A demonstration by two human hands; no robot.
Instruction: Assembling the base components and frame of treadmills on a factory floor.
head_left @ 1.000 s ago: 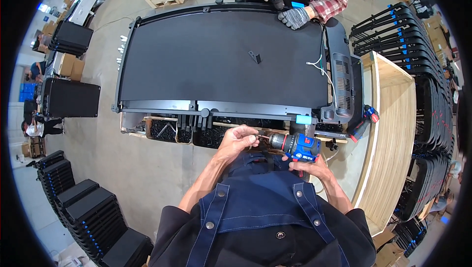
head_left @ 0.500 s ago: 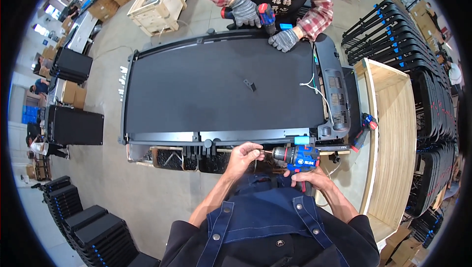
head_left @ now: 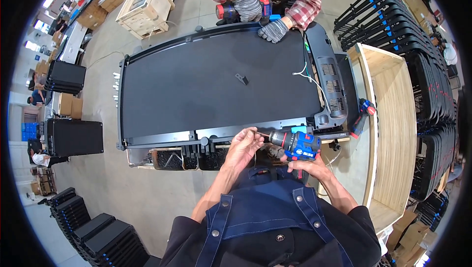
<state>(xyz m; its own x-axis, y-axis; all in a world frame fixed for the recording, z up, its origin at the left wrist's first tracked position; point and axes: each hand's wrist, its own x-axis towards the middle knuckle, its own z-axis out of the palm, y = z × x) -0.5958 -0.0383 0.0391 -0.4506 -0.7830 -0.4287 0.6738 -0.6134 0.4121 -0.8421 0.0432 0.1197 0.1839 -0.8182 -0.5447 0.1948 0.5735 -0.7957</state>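
Observation:
My right hand (head_left: 314, 166) is wrapped round the handle of a blue cordless drill (head_left: 301, 145), whose bit points left. At the bit's tip my left hand (head_left: 241, 149) pinches something too small to make out, its fingers closed. Both hands are at the near edge of a black treadmill (head_left: 196, 85), which lies flat in front of me. On its belt sits a small black bracket (head_left: 241, 79). White connector wires (head_left: 307, 76) trail beside the vented motor cover (head_left: 333, 78) at the right end.
Across the treadmill, a co-worker's gloved hand (head_left: 247, 6) grips a red and black drill (head_left: 264, 6); the other glove (head_left: 273, 31) rests on the edge. Another drill (head_left: 364, 117) lies right, by a wooden crate (head_left: 391, 134). Black frames (head_left: 388, 26) are stacked beyond.
My left hand and the drill have risen slightly, and the drill now tilts more, bit end up. The co-worker's drill has swung from pointing down to nearly level. The whole view has shifted a little.

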